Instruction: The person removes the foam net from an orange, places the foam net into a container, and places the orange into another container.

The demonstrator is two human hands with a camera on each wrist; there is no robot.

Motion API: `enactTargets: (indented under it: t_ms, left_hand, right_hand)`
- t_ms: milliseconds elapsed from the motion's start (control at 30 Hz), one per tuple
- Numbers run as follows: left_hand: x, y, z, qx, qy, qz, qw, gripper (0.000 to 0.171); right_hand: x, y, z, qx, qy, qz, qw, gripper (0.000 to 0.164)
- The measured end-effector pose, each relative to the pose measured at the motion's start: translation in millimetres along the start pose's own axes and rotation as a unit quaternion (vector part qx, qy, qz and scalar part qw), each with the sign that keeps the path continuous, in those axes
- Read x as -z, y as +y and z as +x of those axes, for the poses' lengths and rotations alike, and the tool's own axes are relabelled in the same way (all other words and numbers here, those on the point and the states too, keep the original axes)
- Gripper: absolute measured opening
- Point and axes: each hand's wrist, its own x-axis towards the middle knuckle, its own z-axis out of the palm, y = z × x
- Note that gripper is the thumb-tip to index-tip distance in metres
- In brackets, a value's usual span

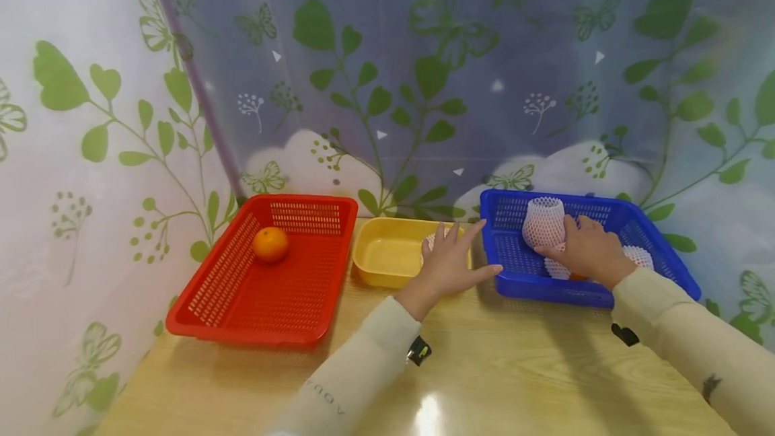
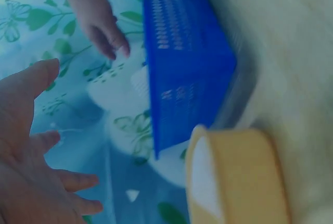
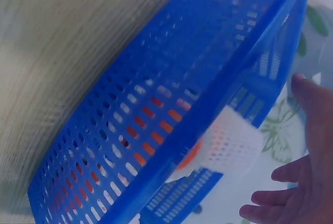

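One bare orange (image 1: 270, 244) sits in the red basket (image 1: 275, 298) at the left of the frame, so that one looks done. The fruits in white nets (image 1: 543, 226) in the blue basket (image 1: 508, 260) at the right seem to be left to do. They look round and bumpy, and some orange peeks out. The left hand (image 1: 449, 266) has its fingers spread over the yellow tub (image 1: 384, 258), partly hiding a white net (image 1: 431, 241). The right hand (image 1: 586, 247) is over the blue basket, thumb and fingers apart, holding nothing I can see
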Motion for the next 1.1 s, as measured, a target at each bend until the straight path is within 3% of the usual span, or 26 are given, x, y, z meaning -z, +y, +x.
enactTargets:
  t_ms: [267, 500, 700, 900, 1100]
  left_hand:
    - [-35.2, 6.9, 14.0, 0.015, 0.008, 0.027, 0.9995, 0.082]
    - [-51.2, 12.9, 18.2, 0.018, 0.004, 0.037, 0.9991, 0.077]
    - [-62.2, 15.2, 22.9, 0.034, 0.001, 0.049, 0.9982, 0.071]
    - [-67.7, 14.2, 26.0, 0.059, 0.009, 0.058, 0.9965, 0.052]
    - [-68.4, 15.4, 26.6, 0.065, 0.016, 0.056, 0.9962, 0.047]
  right_hand:
    - [-12, 17, 15, -0.049, -0.052, 0.035, 0.997, 0.119]
    - [-17, 32, 26, -0.085, -0.126, 0.045, 0.987, 0.124]
    - [-19, 37, 28, -0.089, -0.173, 0.055, 0.979, 0.125]
    - [-21, 35, 28, -0.068, -0.193, 0.053, 0.977, 0.108]
    - [-22, 34, 26, -0.065, -0.180, 0.065, 0.979, 0.101]
